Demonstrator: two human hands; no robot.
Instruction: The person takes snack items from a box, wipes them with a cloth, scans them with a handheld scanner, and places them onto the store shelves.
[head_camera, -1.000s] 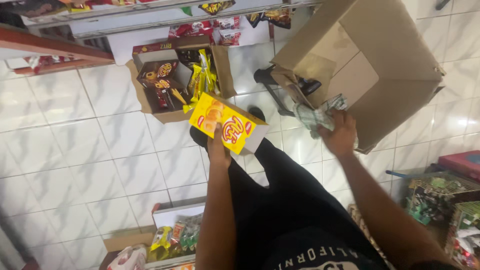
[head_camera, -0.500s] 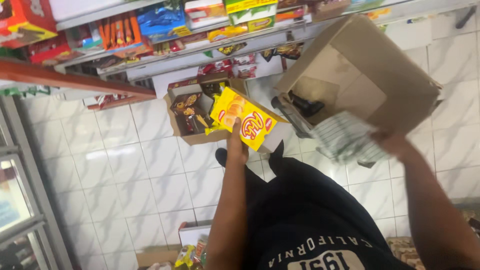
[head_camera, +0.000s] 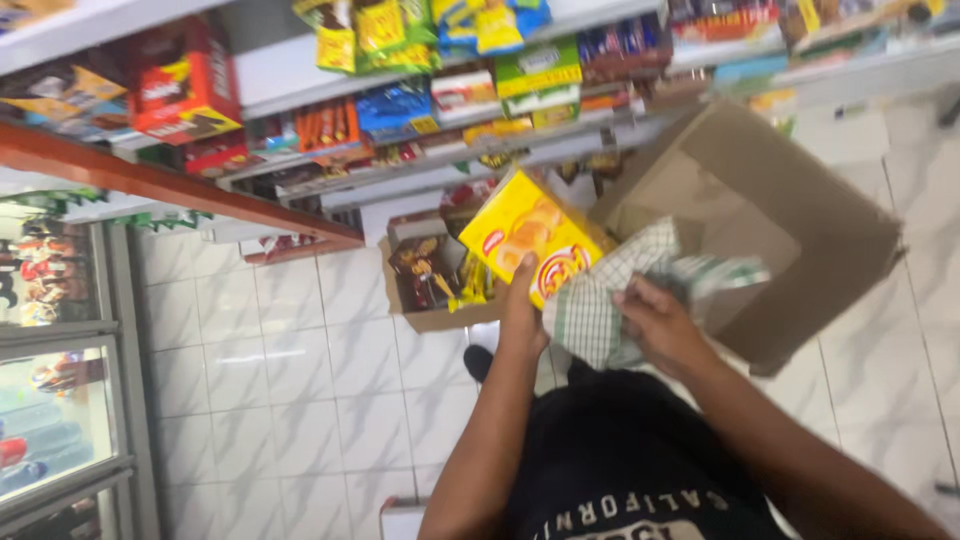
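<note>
My left hand (head_camera: 523, 312) grips a yellow snack box (head_camera: 530, 243) by its lower edge and holds it up in front of the shelves. My right hand (head_camera: 660, 325) holds a green-and-white checked cloth (head_camera: 600, 300) against the box's right side. Behind the cloth, a large open cardboard carton (head_camera: 790, 230) lies tilted on the tiled floor, its opening facing me.
Shop shelves (head_camera: 470, 150) with snack packets and boxes run across the top. A small open carton of snacks (head_camera: 430, 275) sits on the white tiled floor (head_camera: 300, 400). A glass-door fridge (head_camera: 55, 380) stands at the left. A red-edged counter (head_camera: 170, 185) juts from the left.
The view has tilted up toward the shelves. My right hand has brought the checked cloth left, up against the yellow box, which my left hand still holds.
</note>
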